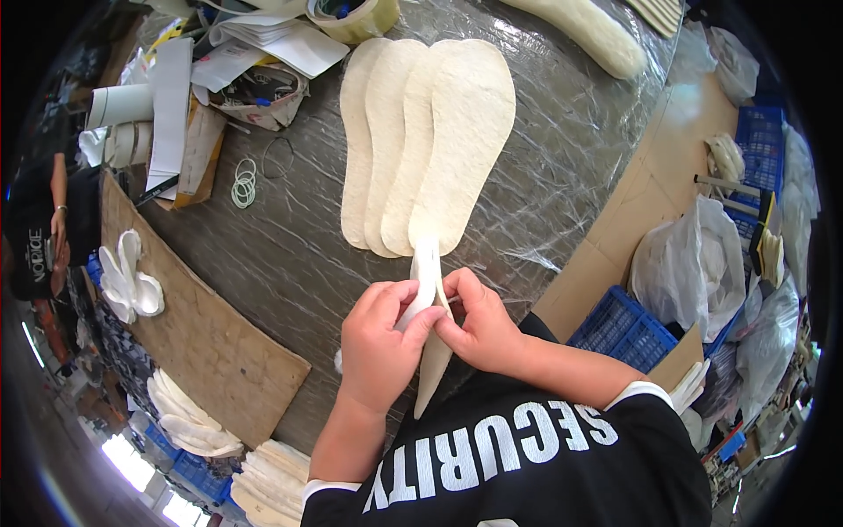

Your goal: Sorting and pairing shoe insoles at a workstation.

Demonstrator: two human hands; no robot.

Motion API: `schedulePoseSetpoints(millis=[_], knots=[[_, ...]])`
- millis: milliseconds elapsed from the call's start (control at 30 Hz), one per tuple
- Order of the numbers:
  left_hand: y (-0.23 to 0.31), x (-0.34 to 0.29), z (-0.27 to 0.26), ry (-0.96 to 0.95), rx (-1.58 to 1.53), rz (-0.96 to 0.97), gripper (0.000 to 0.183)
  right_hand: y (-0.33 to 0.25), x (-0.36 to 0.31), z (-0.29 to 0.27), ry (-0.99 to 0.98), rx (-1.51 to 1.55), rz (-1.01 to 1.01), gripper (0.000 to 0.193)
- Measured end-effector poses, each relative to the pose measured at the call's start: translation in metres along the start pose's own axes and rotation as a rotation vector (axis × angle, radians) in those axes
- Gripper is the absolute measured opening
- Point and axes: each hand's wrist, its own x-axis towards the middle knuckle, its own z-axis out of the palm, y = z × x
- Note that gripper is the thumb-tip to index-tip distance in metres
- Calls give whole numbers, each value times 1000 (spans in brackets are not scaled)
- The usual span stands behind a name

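Several cream insoles [465, 132] lie fanned out and overlapping on the dark, plastic-covered table. Close to my body, both hands pinch another insole [434, 364], seen nearly edge-on. My left hand [379, 338] is closed on its left side, where a white layer shows. My right hand [481, 327] grips the cream side, its thumb close to the left thumb. Whether this is one bent insole or two held together I cannot tell. Its upper tip reaches the lower end of the fanned insoles.
A brown board [211, 325] runs along the table's left edge. Rubber bands [244, 184], papers [290, 48] and a tape roll [356, 19] lie at the far left. A rolled cream piece [584, 35] is at the far right. Blue crates [625, 329] and plastic bags [689, 263] stand at right.
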Motion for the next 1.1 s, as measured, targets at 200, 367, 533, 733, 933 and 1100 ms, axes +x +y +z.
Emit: schedulePoseSetpoints(millis=[200, 367, 533, 733, 933, 1100], knots=[[-16, 6, 0, -2, 51, 106, 11, -8, -1, -4, 0, -250, -21, 20], [-29, 4, 3, 49, -96, -56, 3, -9, -2, -7, 18, -384, 11, 17], [-39, -3, 12, 95, -446, -213, 5, -5, -3, -7, 31, -521, -94, 18], [-27, -10, 16, 72, -346, -43, 7, -8, -2, -5, -11, -545, -79, 19], [-25, -11, 19, 62, -202, 88, 11, -8, -3, -6, -38, -445, -43, 18], [-23, -13, 16, 33, -182, 108, 13, -9, -1, -9, -137, -287, 83, 17]])
